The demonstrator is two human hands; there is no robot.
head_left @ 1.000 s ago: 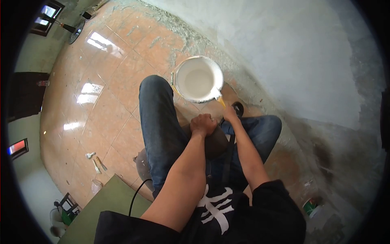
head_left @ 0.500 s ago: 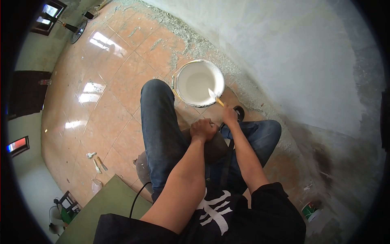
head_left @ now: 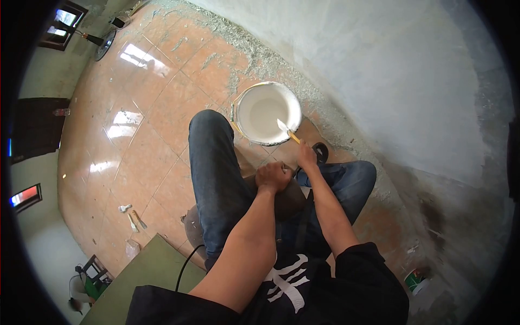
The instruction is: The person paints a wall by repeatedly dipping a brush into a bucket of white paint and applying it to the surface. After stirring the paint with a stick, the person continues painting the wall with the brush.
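A white bucket (head_left: 296, 111) with a wire handle stands on the tiles in front of me, pale thick material in its bottom. My right hand (head_left: 306, 156) grips a yellow-handled tool (head_left: 293, 135) at the bucket's near right side. The tool's white-coated, tapering head reaches over the rim into the bucket. My left hand (head_left: 273, 177) is closed in a fist in front of my lap, between my bent knees, over a dark rounded object (head_left: 292, 201). I cannot tell what, if anything, is inside that fist.
Debris (head_left: 249, 51) lies along the foot of the grey wall (head_left: 401, 70) on the right. Several hand tools (head_left: 133, 219) rest on the tiles to the left, near a green board (head_left: 157, 268). A green-labelled container (head_left: 414, 280) sits at lower right.
The whole view has shifted slightly down and right. Both hands keep nearly the same pose, and the yellow-handled tool still reaches over the bucket's rim.
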